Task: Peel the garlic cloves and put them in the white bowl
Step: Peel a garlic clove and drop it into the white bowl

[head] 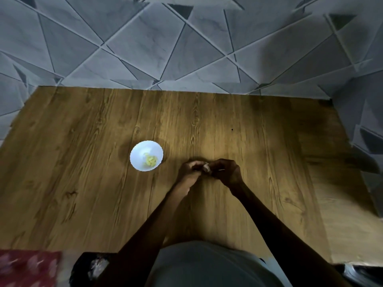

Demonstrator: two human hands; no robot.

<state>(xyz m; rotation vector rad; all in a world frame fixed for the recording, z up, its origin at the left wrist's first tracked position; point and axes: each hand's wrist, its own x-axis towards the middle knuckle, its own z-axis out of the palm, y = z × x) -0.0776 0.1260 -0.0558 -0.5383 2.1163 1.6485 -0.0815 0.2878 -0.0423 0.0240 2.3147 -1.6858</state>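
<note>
A white bowl (137, 154) stands on the wooden table (83, 183), with several peeled yellowish garlic cloves (150, 160) inside it. To the right of the bowl, my left hand (189, 169) and my right hand (227, 171) meet just above the table. Between their fingertips they pinch a pale garlic clove (206, 167) with papery skin. Most of the clove is hidden by the fingers.
A grey tiled wall (186, 42) with triangle lines rises behind the table and along its right side. A red patterned cloth (27, 268) lies at the near left corner. A dark object (93, 268) sits by my body at the near edge.
</note>
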